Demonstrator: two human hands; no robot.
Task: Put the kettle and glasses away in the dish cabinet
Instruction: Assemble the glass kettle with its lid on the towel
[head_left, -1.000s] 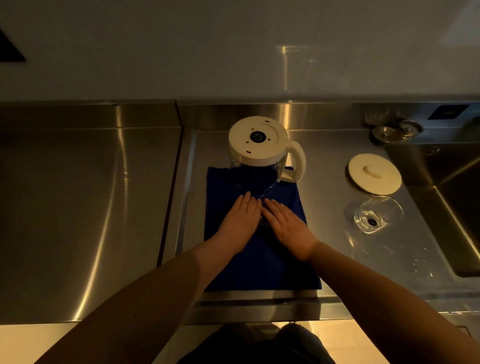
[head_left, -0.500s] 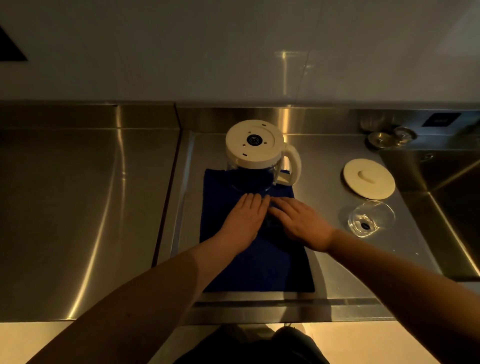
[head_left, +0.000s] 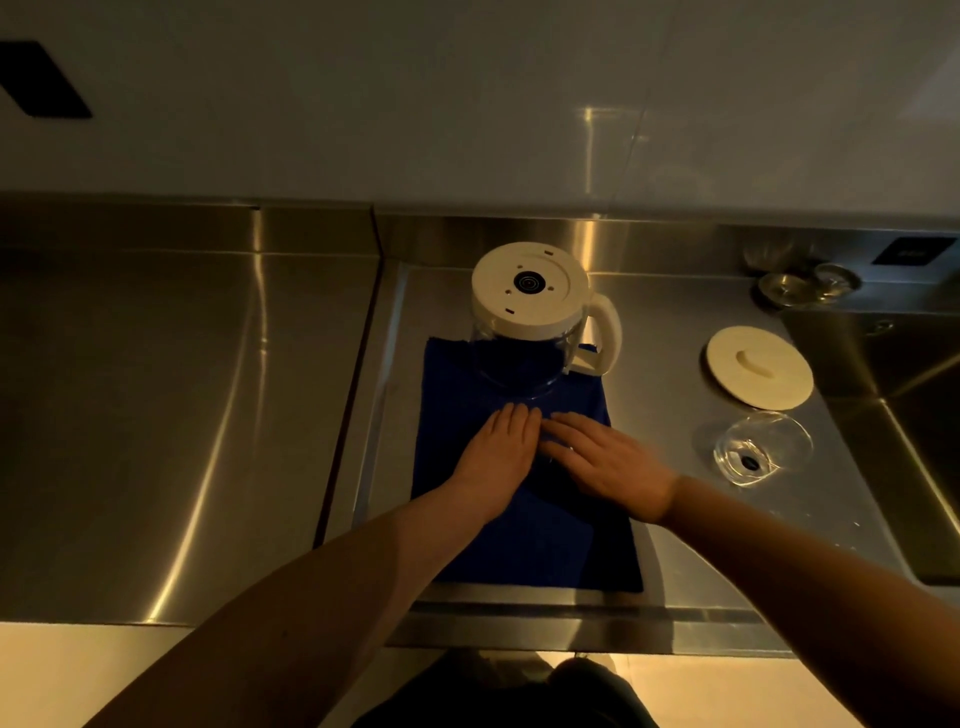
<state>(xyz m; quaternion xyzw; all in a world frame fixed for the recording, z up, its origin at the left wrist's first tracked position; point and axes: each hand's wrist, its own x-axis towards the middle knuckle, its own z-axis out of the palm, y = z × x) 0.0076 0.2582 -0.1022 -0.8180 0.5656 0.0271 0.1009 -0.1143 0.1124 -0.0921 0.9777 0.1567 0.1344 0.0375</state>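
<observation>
- Covering nearly the whole view, the steel counter (head_left: 182, 415) is the biggest thing; a sink basin (head_left: 909, 441) is sunk into it at 3 o'clock, so this looks like a washing and drying place.
- Lying in the middle of the counter, the blue cloth (head_left: 519, 545) is spread flat; probably it is there to take the water from washed things.
- The kettle (head_left: 530, 317) stands upside down on the far end of the cloth, at 12 o'clock from the hands, with its cream base up and its handle to 3 o'clock. It seems it was put so to drain. It is not yet in the dish cabinet, and no open cabinet shows here.
- The left hand (head_left: 498, 457) lies flat on the cloth, fingers straight and together, pointing to the kettle and near its glass wall. It holds nothing.
- The right hand (head_left: 608, 462) is also flat on the cloth, just beside the left one, fingers pointing to 10 o'clock. It looks empty; its outline is a little blurred.
- The cream lid (head_left: 758, 371) lies alone on the counter at 2 o'clock from the hands, apart from the kettle.
- One glass (head_left: 761, 447) sits on the counter at 3 o'clock from the right hand, just below the lid; whether it is upright, the view does not show.
- Small metal pieces (head_left: 800, 283) stand at the far rim of the sink, too dim to name.
</observation>
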